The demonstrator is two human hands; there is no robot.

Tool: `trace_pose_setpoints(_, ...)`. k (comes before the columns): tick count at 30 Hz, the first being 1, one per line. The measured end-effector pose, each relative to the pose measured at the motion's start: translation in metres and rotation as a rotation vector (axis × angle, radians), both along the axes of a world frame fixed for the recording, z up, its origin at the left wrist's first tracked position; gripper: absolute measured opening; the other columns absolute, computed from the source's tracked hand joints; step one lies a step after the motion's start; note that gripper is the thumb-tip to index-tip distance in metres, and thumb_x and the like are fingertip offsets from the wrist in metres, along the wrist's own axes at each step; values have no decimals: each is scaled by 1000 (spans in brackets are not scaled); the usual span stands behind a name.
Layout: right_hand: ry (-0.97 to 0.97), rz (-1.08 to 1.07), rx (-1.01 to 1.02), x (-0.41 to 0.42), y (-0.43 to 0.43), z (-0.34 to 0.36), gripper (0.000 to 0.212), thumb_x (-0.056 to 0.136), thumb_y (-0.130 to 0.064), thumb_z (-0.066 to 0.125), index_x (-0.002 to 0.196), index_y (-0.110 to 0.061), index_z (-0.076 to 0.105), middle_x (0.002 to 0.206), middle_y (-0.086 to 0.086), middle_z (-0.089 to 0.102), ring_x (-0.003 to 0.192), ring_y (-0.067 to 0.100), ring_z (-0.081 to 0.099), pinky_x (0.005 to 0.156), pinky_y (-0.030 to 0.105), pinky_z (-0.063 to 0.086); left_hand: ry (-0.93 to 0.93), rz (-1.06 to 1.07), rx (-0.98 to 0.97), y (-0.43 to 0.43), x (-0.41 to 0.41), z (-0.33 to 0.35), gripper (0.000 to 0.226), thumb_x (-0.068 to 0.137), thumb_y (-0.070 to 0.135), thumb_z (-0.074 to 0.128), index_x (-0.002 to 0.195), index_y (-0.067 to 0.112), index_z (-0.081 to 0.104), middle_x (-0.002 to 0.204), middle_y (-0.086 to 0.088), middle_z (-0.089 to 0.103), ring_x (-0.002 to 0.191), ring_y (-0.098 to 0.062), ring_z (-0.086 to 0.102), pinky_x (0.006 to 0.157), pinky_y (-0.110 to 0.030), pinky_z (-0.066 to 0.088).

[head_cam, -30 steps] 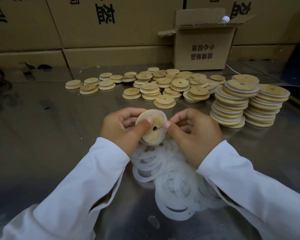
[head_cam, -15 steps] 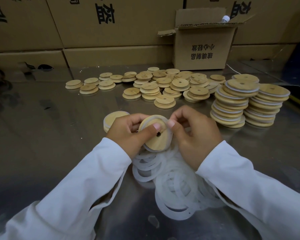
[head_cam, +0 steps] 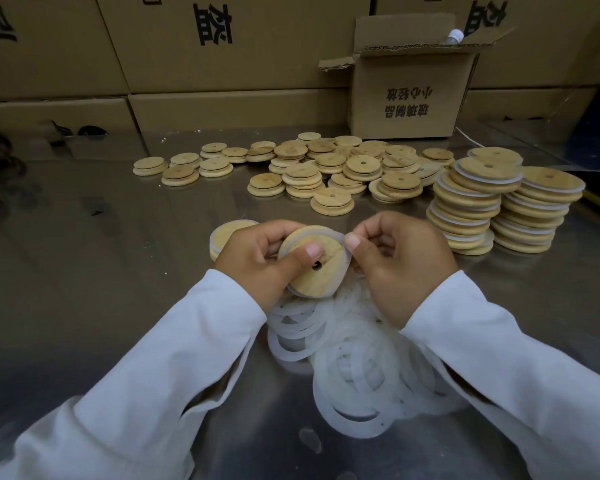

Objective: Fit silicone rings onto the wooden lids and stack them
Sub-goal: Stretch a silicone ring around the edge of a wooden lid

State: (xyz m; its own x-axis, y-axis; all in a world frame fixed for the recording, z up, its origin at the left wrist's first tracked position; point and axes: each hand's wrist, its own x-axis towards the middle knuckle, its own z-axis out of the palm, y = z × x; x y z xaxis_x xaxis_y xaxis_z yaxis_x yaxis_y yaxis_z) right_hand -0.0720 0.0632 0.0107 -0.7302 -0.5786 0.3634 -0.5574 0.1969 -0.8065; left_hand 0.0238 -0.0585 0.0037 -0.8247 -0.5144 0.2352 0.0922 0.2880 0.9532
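My left hand [head_cam: 257, 261] grips a round wooden lid [head_cam: 321, 275] with a small centre hole, thumb pressed on its face. A translucent silicone ring [head_cam: 338, 235] runs round the lid's upper rim, and my right hand [head_cam: 399, 261] pinches that ring at the lid's right edge. Below both hands lies a heap of loose white silicone rings [head_cam: 354, 368]. A ringed lid [head_cam: 224, 233] lies flat just behind my left hand. Two tall stacks of ringed lids [head_cam: 499, 206] stand to the right.
Several bare wooden lids [head_cam: 326, 168] lie scattered across the back of the steel table [head_cam: 84, 254]. An open small carton [head_cam: 409, 95] stands behind them, and large cardboard boxes [head_cam: 205, 57] wall off the far side. A yellow strip marks the right table edge.
The lid in my hands has tilted and dropped slightly while my right fingers worked the ring round its rim. A ringed lid came into view behind my left hand.
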Motion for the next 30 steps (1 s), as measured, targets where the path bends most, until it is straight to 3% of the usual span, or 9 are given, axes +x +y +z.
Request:
trace_pose_setpoints(4, -9, 21, -18, 1, 0, 1, 23, 85, -17, 60, 67, -28, 53, 73, -5, 64, 74, 16, 63, 76, 35, 52, 7, -2, 30, -2, 1, 0, 13, 79, 12, 63, 87, 21, 67, 76, 5, 72, 76, -10, 68, 71, -25, 56)
trace_pose_setpoints(12, -44, 72, -34, 7, -1, -4, 12, 79, -28, 65, 69, -25, 58, 72, -10, 63, 71, 8, 62, 67, 23, 49, 50, 59, 110, -3, -2, -3, 10, 72, 20, 66, 81, 21, 69, 70, 3, 71, 72, -13, 67, 73, -33, 54)
trace_pose_setpoints(20, 25, 37, -42, 8, 0, -2, 19, 83, -25, 61, 67, -28, 53, 69, -13, 59, 66, 3, 56, 59, 13, 42, 89, 37, 137, -1, -1, -2, 28, 59, 33, 64, 83, 20, 68, 73, 2, 72, 75, -15, 68, 71, -33, 53)
trace_pose_setpoints(25, -2, 8, -33, 7, 0, 1, 21, 84, -23, 61, 66, -27, 52, 70, -11, 60, 69, 5, 57, 63, 15, 44, 96, 31, 102, -3, -1, -2, 28, 60, 35, 63, 84, 22, 67, 74, 3, 72, 76, -14, 68, 71, -33, 53)
trace_pose_setpoints(30, -42, 13, -51, 5, 2, 6, 20, 82, -23, 63, 64, -28, 57, 74, -11, 65, 81, 9, 62, 78, 29, 48, 110, 17, 145, -4, 0, -3, 26, 61, 33, 63, 84, 21, 68, 73, 2, 72, 73, -14, 68, 63, -27, 55)
